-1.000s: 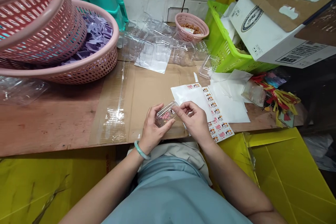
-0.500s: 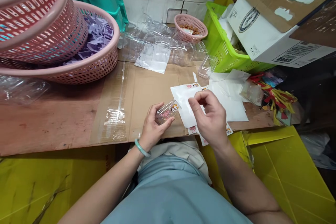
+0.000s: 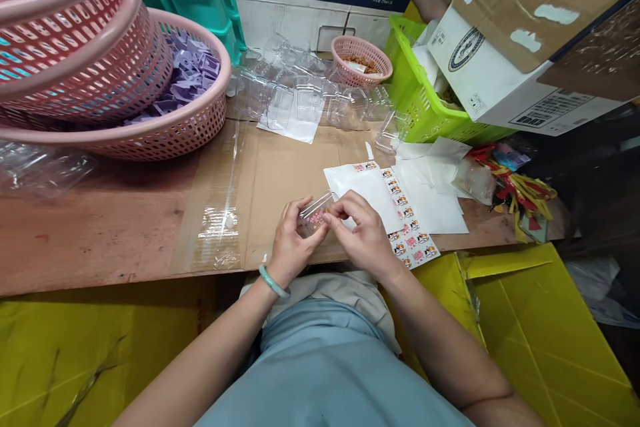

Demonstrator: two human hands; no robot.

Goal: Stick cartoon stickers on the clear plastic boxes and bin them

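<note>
My left hand [image 3: 290, 243] is closed round a small clear plastic box [image 3: 315, 213] with pink and cat stickers on it, held just above the near edge of the table. My right hand [image 3: 363, 230] pinches at the right end of the same box, fingertips together on its top. Just right of my hands lies a sticker sheet [image 3: 407, 223] with rows of small cat stickers, partly under white backing paper [image 3: 367, 190].
A pile of empty clear boxes [image 3: 300, 90] lies at the back. Pink baskets [image 3: 150, 127] with purple pieces stand at the left, a small pink basket [image 3: 361, 60] and a green crate [image 3: 425, 100] at the back right. Yellow cardboard [image 3: 540, 327] lies below the table edge.
My right hand had moved right over the sticker sheet half a second ago; now it is back at the box, pinching its right end. My left hand has kept hold of the box.
</note>
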